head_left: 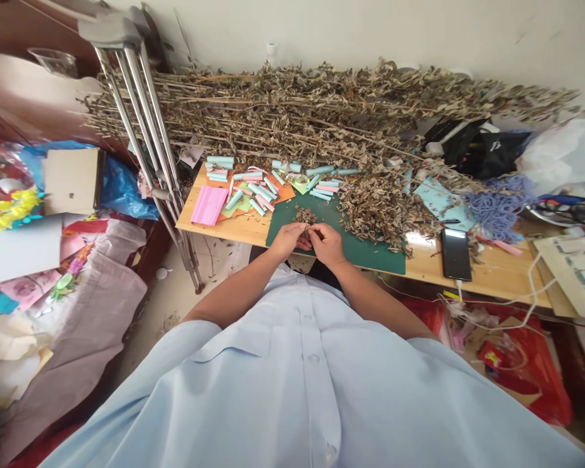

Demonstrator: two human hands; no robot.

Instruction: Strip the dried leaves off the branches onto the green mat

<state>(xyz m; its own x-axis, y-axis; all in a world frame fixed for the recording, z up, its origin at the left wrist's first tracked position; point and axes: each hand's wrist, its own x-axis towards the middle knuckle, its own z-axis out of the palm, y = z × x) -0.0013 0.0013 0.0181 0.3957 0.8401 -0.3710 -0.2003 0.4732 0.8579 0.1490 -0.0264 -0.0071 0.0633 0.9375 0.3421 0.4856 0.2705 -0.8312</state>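
My left hand (288, 239) and my right hand (326, 243) meet at the front edge of a green mat (370, 254). Their fingers are pinched together on something too small to make out. Just beyond the fingertips lies a little heap of crumbled dried leaves (304, 214). A larger pile of dried leaves (377, 208) covers the mat's right part. Left of and behind the hands, blue, pink and green paper rolls (260, 193) lie over orange sheets, beside a folded pink paper (209, 205).
Long dried stalks (273, 123) stretch along the wall. Metal crutches (146, 123) lean at the table's left end. To the right are a phone (455, 255) with a cable, purple yarn (500, 208) and a white power strip (572, 273). Red bags hang below.
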